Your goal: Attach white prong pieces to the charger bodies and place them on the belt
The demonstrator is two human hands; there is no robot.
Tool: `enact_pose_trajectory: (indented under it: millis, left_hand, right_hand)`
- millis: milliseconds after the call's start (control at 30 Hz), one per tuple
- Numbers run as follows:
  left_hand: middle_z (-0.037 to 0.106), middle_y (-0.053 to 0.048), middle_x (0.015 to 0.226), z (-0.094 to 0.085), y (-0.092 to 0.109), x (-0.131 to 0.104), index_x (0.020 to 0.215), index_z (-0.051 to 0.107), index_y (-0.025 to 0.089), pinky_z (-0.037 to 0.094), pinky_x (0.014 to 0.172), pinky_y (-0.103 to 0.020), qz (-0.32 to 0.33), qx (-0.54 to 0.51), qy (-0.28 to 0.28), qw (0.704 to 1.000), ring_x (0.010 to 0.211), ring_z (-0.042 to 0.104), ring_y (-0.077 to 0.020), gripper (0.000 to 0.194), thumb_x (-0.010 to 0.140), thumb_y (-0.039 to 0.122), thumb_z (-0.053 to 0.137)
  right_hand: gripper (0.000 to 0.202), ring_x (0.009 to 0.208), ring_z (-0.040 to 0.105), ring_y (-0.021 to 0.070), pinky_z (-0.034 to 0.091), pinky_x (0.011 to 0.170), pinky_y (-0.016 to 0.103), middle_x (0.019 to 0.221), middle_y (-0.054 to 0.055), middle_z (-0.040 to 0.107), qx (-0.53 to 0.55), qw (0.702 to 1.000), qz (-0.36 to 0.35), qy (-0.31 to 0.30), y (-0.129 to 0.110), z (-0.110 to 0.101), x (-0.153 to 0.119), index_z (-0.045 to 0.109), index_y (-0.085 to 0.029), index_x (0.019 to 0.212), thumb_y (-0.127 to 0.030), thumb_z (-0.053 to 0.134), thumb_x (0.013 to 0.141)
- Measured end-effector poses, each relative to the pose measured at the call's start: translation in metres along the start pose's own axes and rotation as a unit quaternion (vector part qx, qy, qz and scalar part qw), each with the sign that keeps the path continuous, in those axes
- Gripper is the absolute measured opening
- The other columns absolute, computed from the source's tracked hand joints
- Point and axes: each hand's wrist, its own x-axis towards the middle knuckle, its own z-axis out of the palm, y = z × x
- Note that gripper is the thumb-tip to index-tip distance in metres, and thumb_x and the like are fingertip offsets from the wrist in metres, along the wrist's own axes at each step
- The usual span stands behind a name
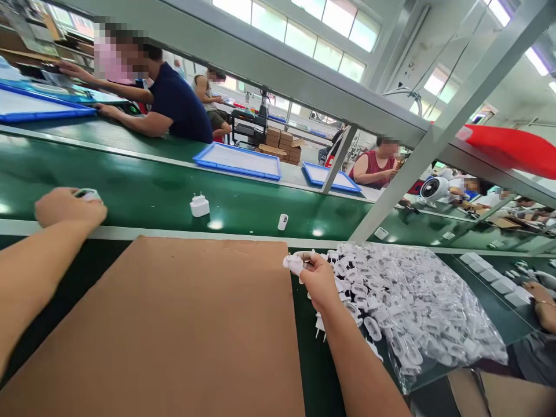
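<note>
At the far left, over the green belt's near edge, my left hand (72,208) is closed around a white plug adapter (89,195), mostly covered by the fingers. My right hand (320,278) pinches a white plastic plug shell (294,264) above the right edge of the cardboard sheet (208,324). Right beside that hand lies a heap of loose white plastic shells (358,289), some with pins, spilling from a clear plastic bag (434,307). On the green belt (243,202) a white charger (200,205) stands with its pins up, and a smaller white piece (283,222) is farther right.
Blue-rimmed trays (238,161) line the far side of the belt. A slanted metal post (391,191) rises by the belt. At right, white pieces (495,278) lie in rows near another person's hand (541,298). Co-workers sit across the line.
</note>
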Motion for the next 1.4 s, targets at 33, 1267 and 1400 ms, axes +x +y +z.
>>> enact_pose_trajectory:
  millis: [33,1267,1400]
  left_hand:
    - [0.042,-0.002,0.055,0.006,0.000,-0.002,0.091,0.061,0.008,0.011,0.069,-0.037,-0.024,0.009,0.050,0.998,0.104,0.065,-0.0322,0.101,0.081,0.093,0.008]
    - [0.059,-0.009,0.132,0.119,0.106,-0.148,0.137,0.056,0.024,0.053,0.080,-0.035,0.167,-0.261,-0.424,0.851,0.094,0.063,-0.0245,0.084,0.063,0.052,0.085]
    - [0.066,-0.002,0.090,0.120,0.106,-0.147,0.103,0.069,0.021,0.047,0.069,-0.032,0.134,-0.264,-0.455,0.840,0.081,0.061,-0.0224,0.044,0.074,0.053,0.075]
  right_hand:
    - [0.046,0.083,0.070,0.0211,0.049,0.063,0.028,0.093,0.006,0.077,0.045,0.999,0.028,-0.009,-0.003,0.002,0.000,0.071,-0.021,0.086,-0.038,0.094,0.050]
    - [0.033,0.069,0.061,0.0151,0.047,0.060,0.028,0.081,0.003,0.074,-0.142,0.989,-0.028,-0.021,0.015,0.020,-0.013,0.078,-0.021,0.096,-0.037,0.088,0.070]
    - [0.019,0.077,0.064,0.0173,0.053,0.072,0.032,0.089,0.004,0.073,-0.278,0.943,-0.180,-0.008,0.016,0.023,-0.024,0.078,-0.023,0.099,-0.033,0.079,0.083]
